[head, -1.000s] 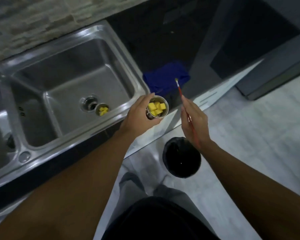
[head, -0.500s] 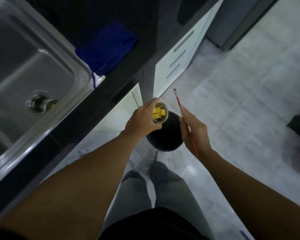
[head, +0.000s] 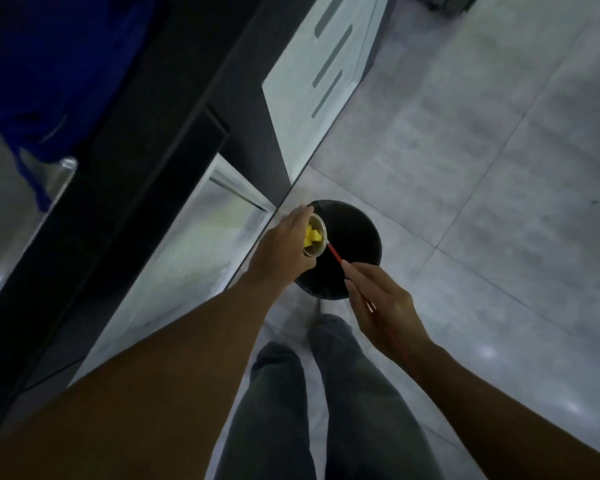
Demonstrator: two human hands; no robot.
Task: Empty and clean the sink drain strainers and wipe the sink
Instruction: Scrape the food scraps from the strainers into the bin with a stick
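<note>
At the far left a blue cloth (head: 49, 71) lies on the black counter (head: 136, 150), and its lower edge hangs over the steel sink rim (head: 0, 209). To the right of the counter, the left hand (head: 281, 251) grips a small metal drain strainer (head: 321, 252). The fingers are curled around its wall, and its open mouth is tilted to the right, away from the palm. Yellow food pieces (head: 311, 237) sit inside the strainer, just beside the fingertips. The strainer is above the left rim of a black trash bin (head: 357, 237). The right hand (head: 385, 306) pinches a thin red brush (head: 336, 256) between thumb and fingers. The brush tip reaches the strainer's rim, and the handle runs back along the hand toward the wrist.
</note>
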